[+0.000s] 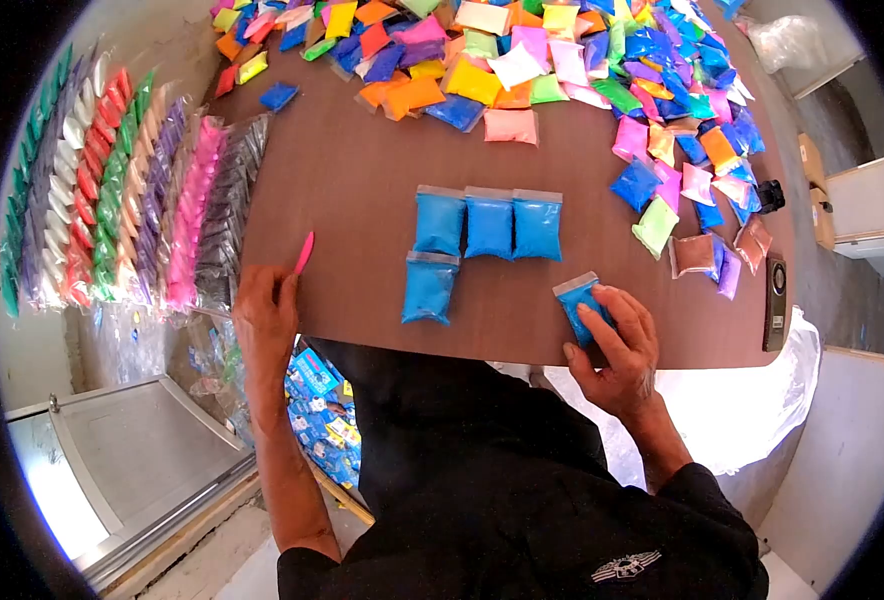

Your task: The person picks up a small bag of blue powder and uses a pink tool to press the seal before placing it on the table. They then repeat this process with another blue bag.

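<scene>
My right hand (pixel 617 345) is at the front right of the brown table, thumb and fingers closed on a small blue zip bag (pixel 576 300). To its left, three similar blue bags stand side by side in a row, the middle one (pixel 489 224) touching its neighbours. Below the row's left end lies another blue bag (pixel 429 288). At the table's front left edge, my left hand (pixel 265 310) has its fingers closed on a slim pink plastic tool (pixel 305 252), whose blade points away from me. The tool's handle end is hidden by the fingers.
A heap of small coloured bags (pixel 522 55) covers the table's (pixel 352 200) far side and runs down the right. A black device (pixel 777 300) lies at the right edge. Strips of coloured packets (pixel 112 190) hang at the left. Blue printed packs (pixel 314 378) are below the table.
</scene>
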### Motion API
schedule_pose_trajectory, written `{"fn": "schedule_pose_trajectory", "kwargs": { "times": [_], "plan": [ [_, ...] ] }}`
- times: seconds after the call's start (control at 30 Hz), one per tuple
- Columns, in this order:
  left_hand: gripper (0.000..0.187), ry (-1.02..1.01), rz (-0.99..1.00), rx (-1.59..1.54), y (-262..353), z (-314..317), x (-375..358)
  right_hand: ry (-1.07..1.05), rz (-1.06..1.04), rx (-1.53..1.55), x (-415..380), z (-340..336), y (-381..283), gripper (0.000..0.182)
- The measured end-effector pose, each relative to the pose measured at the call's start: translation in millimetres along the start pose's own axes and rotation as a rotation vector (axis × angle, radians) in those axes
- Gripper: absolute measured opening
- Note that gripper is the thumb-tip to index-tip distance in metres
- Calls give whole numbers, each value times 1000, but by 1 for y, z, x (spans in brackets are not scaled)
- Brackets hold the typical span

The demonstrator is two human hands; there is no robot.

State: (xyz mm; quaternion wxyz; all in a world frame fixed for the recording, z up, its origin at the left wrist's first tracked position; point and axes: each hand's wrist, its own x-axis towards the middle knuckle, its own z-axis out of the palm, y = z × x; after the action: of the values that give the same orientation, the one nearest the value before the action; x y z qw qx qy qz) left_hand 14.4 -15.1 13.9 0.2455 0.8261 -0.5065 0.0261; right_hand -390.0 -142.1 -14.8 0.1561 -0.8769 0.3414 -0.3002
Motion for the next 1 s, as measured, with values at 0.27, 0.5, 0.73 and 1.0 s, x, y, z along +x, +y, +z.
{"fn": "schedule_pose_trajectory", "kwargs": {
  "times": [0.27,0.5,0.73,1.0],
  "plan": [
    [9,-70,-40,-10,-3,-4,-4,-120,-38,-68,6,0,3,46],
    [8,-106,-26,29,0,-4,-1,-83,-35,-60,5,0,5,47],
    [6,-105,-232,-199,1,0,1,-63,-48,7,-1,-4,11,54],
    [13,-110,-215,-165,-23,-5,-2,-88,-27,48,-2,-19,13,54]
  ]
}}
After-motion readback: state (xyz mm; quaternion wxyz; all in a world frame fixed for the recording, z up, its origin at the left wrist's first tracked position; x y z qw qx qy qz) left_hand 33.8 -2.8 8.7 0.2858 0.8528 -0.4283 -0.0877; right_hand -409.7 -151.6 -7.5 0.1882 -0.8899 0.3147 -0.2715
